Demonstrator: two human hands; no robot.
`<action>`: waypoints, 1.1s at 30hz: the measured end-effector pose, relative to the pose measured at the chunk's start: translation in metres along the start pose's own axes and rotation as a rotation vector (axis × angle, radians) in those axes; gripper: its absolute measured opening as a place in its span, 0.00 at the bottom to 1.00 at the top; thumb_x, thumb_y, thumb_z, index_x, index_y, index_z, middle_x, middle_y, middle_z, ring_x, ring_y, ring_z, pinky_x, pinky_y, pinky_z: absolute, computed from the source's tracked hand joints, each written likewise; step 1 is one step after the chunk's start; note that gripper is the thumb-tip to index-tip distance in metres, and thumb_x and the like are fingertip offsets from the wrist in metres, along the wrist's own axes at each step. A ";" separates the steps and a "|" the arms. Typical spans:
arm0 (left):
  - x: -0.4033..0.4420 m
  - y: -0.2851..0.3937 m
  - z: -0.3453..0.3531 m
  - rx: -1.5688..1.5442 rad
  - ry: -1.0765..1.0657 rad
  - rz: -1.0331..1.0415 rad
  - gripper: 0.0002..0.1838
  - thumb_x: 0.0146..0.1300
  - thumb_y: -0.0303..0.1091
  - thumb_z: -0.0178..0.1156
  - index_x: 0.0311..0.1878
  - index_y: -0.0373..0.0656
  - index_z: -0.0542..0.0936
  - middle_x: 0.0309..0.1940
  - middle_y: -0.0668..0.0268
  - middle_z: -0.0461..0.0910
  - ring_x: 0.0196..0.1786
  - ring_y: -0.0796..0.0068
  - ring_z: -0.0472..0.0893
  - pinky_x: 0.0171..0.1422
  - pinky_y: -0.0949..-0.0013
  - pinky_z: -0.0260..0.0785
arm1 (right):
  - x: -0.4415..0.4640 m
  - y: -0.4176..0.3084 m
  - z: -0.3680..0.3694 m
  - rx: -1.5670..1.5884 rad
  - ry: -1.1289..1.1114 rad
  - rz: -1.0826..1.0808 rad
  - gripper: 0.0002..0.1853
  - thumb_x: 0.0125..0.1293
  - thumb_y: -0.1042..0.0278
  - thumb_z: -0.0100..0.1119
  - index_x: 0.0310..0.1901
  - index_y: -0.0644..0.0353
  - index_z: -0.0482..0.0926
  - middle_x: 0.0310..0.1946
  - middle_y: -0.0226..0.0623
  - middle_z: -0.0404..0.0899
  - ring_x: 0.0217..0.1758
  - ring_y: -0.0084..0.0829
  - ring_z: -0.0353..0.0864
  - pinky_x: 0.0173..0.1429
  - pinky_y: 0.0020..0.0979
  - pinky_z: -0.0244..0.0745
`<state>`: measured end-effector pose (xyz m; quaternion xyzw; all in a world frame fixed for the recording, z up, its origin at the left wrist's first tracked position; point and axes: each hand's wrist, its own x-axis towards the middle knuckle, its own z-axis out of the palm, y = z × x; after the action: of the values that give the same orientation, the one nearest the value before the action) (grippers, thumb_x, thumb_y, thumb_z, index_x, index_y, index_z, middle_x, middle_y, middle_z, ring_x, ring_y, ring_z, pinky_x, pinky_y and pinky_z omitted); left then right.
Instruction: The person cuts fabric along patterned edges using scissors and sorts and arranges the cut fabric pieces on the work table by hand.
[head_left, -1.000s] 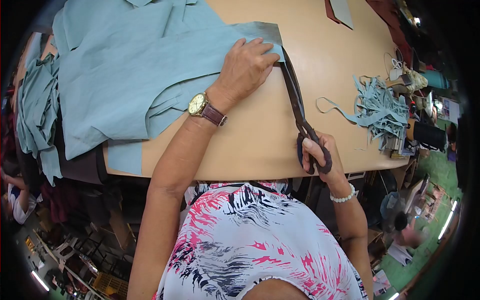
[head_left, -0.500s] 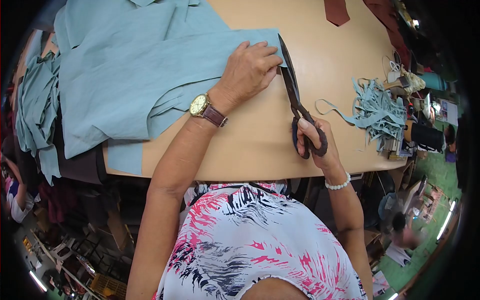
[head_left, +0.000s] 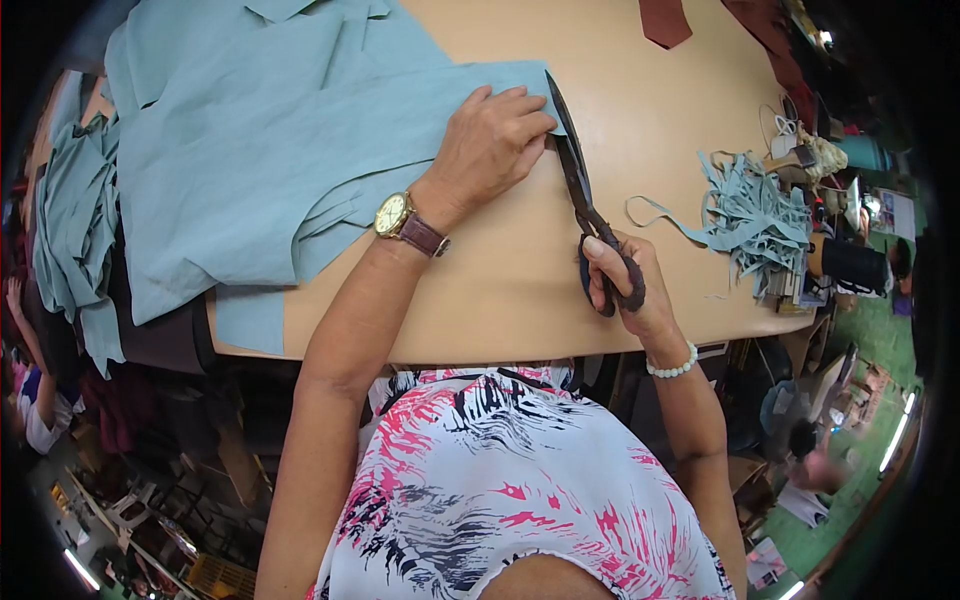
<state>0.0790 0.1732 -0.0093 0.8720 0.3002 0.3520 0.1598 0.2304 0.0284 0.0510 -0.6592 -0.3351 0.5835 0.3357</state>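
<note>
My left hand (head_left: 490,145), a watch on its wrist, rests on the right end of a light blue fabric (head_left: 250,170), its bent fingers gripping the cloth near the edge. In my right hand (head_left: 640,290) are large dark scissors (head_left: 577,180), with thumb and fingers through the handles. The blades point away from me and lie along the fabric's short right edge, just beyond my left fingertips. A small corner of cloth shows beside the blades. Whether the blades are fully together is hard to tell.
A heap of thin blue fabric strips (head_left: 755,215) lies at the table's right side, near a brush (head_left: 790,160) and a teal bottle (head_left: 862,153). Dark red pieces (head_left: 666,22) lie at the far edge. Crumpled blue cloth (head_left: 75,215) hangs over the left side.
The whole view has shifted slightly. My hands, the scissors and the fabric keep nearly the same places relative to one another.
</note>
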 end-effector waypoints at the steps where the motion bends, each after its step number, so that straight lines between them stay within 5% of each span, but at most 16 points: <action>1: 0.000 0.001 0.000 -0.008 0.001 -0.005 0.08 0.53 0.29 0.58 0.38 0.46 0.80 0.44 0.65 0.79 0.53 0.62 0.76 0.58 0.53 0.64 | -0.001 0.000 0.000 0.007 0.004 0.005 0.19 0.56 0.53 0.63 0.25 0.61 0.72 0.13 0.23 0.65 0.12 0.13 0.65 0.15 0.16 0.56; 18: 0.002 -0.001 -0.001 -0.067 0.010 0.009 0.07 0.54 0.28 0.58 0.37 0.43 0.79 0.44 0.63 0.80 0.53 0.61 0.76 0.57 0.56 0.64 | -0.003 0.008 -0.008 -0.080 -0.001 0.077 0.16 0.56 0.57 0.62 0.26 0.63 0.73 0.10 0.24 0.65 0.10 0.14 0.63 0.15 0.16 0.55; 30: 0.005 0.004 -0.002 -0.133 0.000 0.003 0.07 0.51 0.25 0.58 0.36 0.40 0.77 0.42 0.59 0.79 0.48 0.59 0.77 0.51 0.58 0.66 | 0.012 -0.012 -0.004 -0.024 0.004 0.015 0.22 0.53 0.48 0.64 0.18 0.57 0.68 0.10 0.26 0.66 0.11 0.16 0.66 0.14 0.18 0.57; 33: 0.005 0.005 -0.002 -0.125 0.023 0.018 0.08 0.49 0.24 0.58 0.35 0.40 0.77 0.41 0.59 0.80 0.47 0.58 0.78 0.50 0.60 0.67 | 0.016 -0.012 -0.005 -0.076 -0.006 -0.007 0.21 0.56 0.48 0.60 0.24 0.62 0.72 0.10 0.27 0.67 0.10 0.16 0.66 0.16 0.17 0.59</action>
<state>0.0826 0.1728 -0.0033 0.8589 0.2717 0.3816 0.2072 0.2359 0.0483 0.0521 -0.6687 -0.3604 0.5709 0.3116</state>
